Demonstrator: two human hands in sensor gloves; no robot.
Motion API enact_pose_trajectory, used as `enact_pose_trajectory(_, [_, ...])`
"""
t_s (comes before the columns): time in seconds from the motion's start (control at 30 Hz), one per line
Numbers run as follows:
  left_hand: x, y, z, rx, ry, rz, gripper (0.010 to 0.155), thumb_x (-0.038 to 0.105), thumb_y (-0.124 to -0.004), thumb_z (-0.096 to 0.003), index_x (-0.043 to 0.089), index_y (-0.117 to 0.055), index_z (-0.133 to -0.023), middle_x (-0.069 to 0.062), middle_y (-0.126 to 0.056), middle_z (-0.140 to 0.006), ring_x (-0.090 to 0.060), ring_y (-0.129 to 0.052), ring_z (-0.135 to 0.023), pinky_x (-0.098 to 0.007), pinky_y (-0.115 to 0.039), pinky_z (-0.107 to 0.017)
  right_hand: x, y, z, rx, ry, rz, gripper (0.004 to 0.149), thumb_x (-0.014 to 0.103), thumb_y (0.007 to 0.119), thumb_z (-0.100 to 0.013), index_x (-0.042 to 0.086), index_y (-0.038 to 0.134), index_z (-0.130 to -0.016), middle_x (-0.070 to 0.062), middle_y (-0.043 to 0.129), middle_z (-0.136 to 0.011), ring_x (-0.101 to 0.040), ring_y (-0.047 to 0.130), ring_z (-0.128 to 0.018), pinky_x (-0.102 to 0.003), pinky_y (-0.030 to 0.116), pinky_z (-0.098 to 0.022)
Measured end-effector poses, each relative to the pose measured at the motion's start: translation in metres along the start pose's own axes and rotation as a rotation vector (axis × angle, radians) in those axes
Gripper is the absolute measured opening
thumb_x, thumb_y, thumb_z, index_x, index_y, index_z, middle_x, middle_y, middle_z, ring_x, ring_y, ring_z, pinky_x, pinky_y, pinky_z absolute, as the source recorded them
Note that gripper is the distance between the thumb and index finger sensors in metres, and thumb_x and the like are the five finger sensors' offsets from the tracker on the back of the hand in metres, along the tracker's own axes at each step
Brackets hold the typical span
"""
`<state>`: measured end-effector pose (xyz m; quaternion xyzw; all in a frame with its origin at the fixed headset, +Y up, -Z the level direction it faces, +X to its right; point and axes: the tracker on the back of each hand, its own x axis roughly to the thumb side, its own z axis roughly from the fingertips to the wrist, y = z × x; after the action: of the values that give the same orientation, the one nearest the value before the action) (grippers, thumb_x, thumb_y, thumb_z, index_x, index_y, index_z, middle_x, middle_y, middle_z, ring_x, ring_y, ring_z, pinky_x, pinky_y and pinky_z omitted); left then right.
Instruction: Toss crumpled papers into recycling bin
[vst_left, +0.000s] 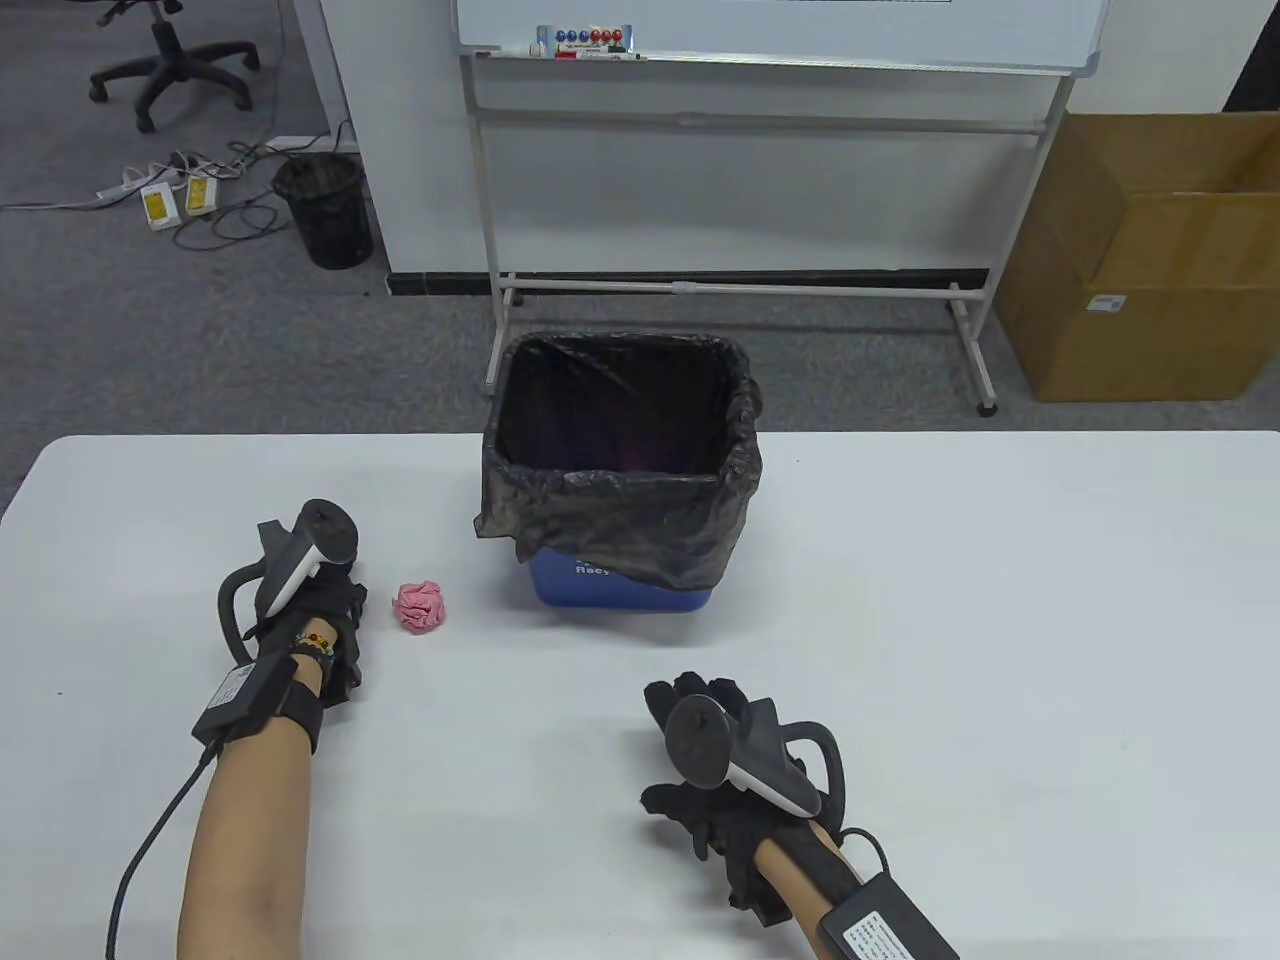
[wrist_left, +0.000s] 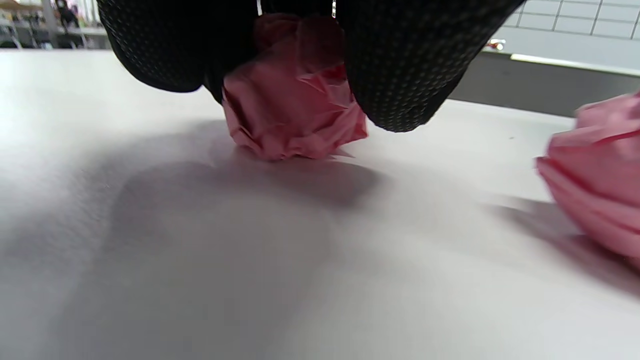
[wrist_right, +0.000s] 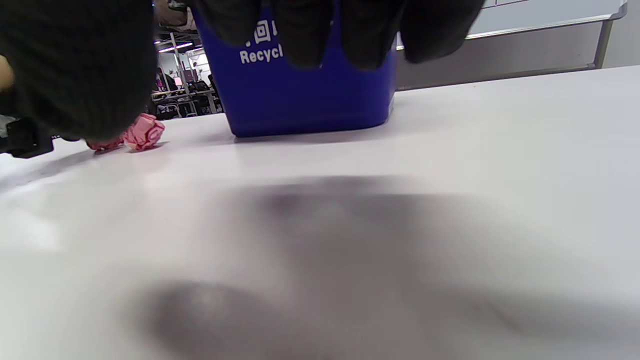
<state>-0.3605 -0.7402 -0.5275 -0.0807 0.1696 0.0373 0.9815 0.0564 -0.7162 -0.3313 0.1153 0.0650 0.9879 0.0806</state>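
While your left hand (vst_left: 310, 625) is pressing down near the table's (vst_left: 1000, 620) left side, its fingers (wrist_left: 400, 65) are closing around a pink crumpled paper ball (wrist_left: 292, 107), which is touching the tabletop, as your left wrist view is showing. You are leaving a second pink paper ball (vst_left: 421, 606) lying loose just to the right of that hand, between it and the blue recycling bin (vst_left: 620, 590). That bin, lined with a black bag (vst_left: 620, 470), is standing at the table's far middle edge. You are keeping your right hand (vst_left: 735, 775) low over the near middle of the table, well apart from both balls, its fingers (wrist_right: 310, 30) hanging loosely spread and gripping nothing.
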Motion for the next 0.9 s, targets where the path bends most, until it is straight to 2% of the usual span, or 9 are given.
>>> enact_pose_trajectory(0.13, [-0.003,-0.003,-0.001,0.057,0.046,-0.072,0.06,0.032,-0.09,-0.0433,0.025,-0.072,-0.1,-0.01,-0.074,-0.109,-0.034,-0.089,-0.093,-0.045,-0.086,-0.063,-0.001,-0.001,0.0,0.001,0.006,-0.003,0.095,0.06,0.087,-0.03,0.037,0.038,-0.108,0.0,0.047,-0.119,-0.034,0.051,-0.112,-0.052,0.053,-0.077])
enact_pose_trajectory(0.27, [-0.005,0.002,0.003,0.104,0.05,-0.058,0.056,0.032,-0.09,-0.043,0.023,-0.076,-0.097,-0.011,-0.08,-0.104,-0.032,-0.096,-0.087,-0.042,-0.091,-0.059,-0.002,-0.001,-0.001,-0.001,0.007,-0.003,0.095,0.06,0.087,-0.03,0.037,0.038,-0.108,0.0,0.047,-0.119,-0.034,0.051,-0.112,-0.052,0.054,-0.077])
enact_pose_trajectory(0.63, [0.001,0.042,0.038,0.156,-0.042,0.024,0.056,0.033,-0.091,-0.0429,0.023,-0.078,-0.096,-0.01,-0.082,-0.103,-0.032,-0.097,-0.087,-0.041,-0.092,-0.058,-0.003,-0.001,-0.001,-0.009,0.006,-0.005,0.095,0.06,0.087,-0.03,0.037,0.038,-0.108,0.0,0.047,-0.119,-0.034,0.051,-0.112,-0.052,0.054,-0.077])
enact_pose_trajectory(0.7, [0.002,0.048,0.046,0.158,-0.059,0.033,0.056,0.034,-0.092,-0.0428,0.023,-0.078,-0.096,-0.011,-0.082,-0.103,-0.032,-0.098,-0.086,-0.041,-0.093,-0.058,-0.003,-0.001,-0.001,-0.008,0.007,-0.006,0.095,0.06,0.087,-0.03,0.037,0.038,-0.108,0.0,0.047,-0.119,-0.034,0.051,-0.112,-0.052,0.054,-0.077])
enact_pose_trajectory(0.9, [0.008,0.062,0.072,0.058,-0.128,0.056,0.056,0.034,-0.092,-0.0431,0.022,-0.078,-0.097,-0.012,-0.082,-0.104,-0.033,-0.098,-0.087,-0.041,-0.094,-0.057,-0.003,-0.001,-0.001,-0.007,0.008,-0.004,0.095,0.06,0.087,-0.03,0.037,0.038,-0.108,0.0,0.047,-0.119,-0.034,0.051,-0.112,-0.052,0.054,-0.077])
